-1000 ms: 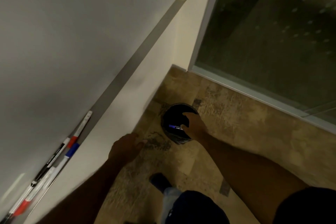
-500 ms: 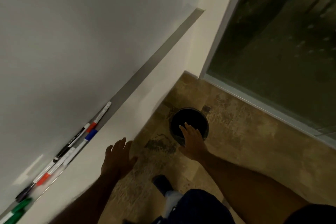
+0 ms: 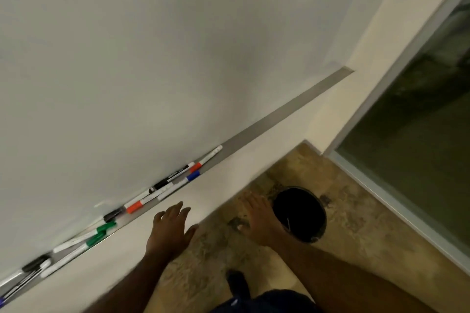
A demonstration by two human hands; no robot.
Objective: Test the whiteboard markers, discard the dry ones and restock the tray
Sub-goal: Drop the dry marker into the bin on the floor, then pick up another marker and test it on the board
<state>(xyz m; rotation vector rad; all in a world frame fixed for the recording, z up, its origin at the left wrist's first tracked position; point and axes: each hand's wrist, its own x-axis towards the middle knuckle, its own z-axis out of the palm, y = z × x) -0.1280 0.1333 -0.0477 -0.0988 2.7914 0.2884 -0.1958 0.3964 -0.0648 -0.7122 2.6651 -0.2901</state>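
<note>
Right hand [image 3: 256, 218] has left the one bin [image 3: 323, 227]; it and left hand [image 3: 170, 230] spread empty; two green markers [image 3: 105, 227] [image 3: 94, 239] in tray [image 3: 292, 107].

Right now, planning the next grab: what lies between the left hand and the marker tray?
In the head view, only bare cream wall separates the left hand from the marker tray.

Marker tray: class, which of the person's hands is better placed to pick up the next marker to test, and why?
Probably the left. The left hand, open and empty, hovers beside the tray near a red-capped marker. The right hand, also open, is by the black bin, farther away.
</note>
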